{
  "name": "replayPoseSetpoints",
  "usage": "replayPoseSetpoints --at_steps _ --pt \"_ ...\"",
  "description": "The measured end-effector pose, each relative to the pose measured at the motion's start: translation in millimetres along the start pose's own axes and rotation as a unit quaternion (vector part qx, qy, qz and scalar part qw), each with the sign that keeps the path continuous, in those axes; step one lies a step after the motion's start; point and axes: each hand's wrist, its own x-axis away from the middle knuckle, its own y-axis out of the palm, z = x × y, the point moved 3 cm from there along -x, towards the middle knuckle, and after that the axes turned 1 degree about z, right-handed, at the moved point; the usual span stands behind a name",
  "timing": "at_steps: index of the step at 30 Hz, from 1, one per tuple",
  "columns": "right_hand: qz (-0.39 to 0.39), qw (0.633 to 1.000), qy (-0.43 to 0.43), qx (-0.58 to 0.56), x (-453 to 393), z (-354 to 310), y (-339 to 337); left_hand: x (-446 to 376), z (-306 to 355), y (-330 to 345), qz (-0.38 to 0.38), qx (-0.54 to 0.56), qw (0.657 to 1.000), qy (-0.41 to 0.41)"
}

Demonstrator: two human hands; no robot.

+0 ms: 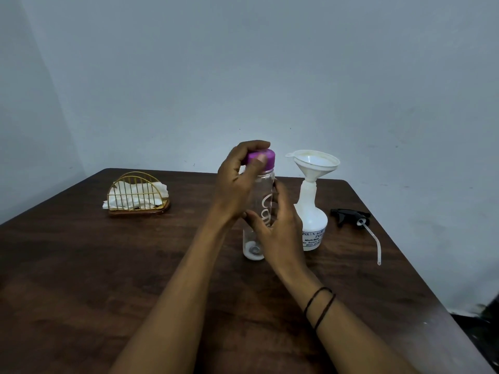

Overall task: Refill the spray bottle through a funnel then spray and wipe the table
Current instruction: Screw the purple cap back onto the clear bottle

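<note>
- Two forearms of mine reach in from the near edge of the dark wooden table (108, 265); my right wrist wears two thin black bands (320, 306).
- My right hand (275, 228) sits at the lower middle of the clear water bottle (260, 209), thumb across its front and fingers loosely spread along its right side; I cannot tell how firmly it grips.
- The bottle stands upright near the table's middle, white lettering on its wall, and looks almost empty.
- My left hand (239, 182) is higher up, fingers and thumb curled round the purple cap (263, 159) on the bottle's top.
- Just right of the bottle stands the white spray bottle (313, 220), upright, a printed label low on its body, its neck open.
- A white funnel (314, 161) sits in that neck, its wide mouth upward.
- Further right, apart from the spray bottle, the black trigger sprayer head (349, 215) lies on the table, its pale dip tube (374, 241) trailing toward the near side.
- Far left, a gold wire holder (136, 195) on a wooden base keeps white napkins (162, 188).
- Beyond the table is a plain pale wall (243, 63).
</note>
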Motion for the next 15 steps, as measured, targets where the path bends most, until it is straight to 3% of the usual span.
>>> replayPoseSetpoints --at_steps 3,7,12,15 --pt "-0.005 1.000 0.001 -0.005 -0.3 0.9 0.6 0.5 -0.5 2.5 0.017 0.060 0.998 -0.030" --pt "-0.005 1.000 0.007 -0.006 -0.4 2.1 1.0 6.5 -0.1 4.5 0.085 -0.063 0.994 0.032" --pt "-0.007 1.000 0.006 -0.002 -0.5 4.4 1.1 2.5 -10.8 4.6 0.057 0.021 0.997 -0.041" --pt "-0.012 1.000 -0.006 0.017 0.7 2.0 1.3 9.7 0.5 5.4 0.093 -0.089 0.991 0.021"
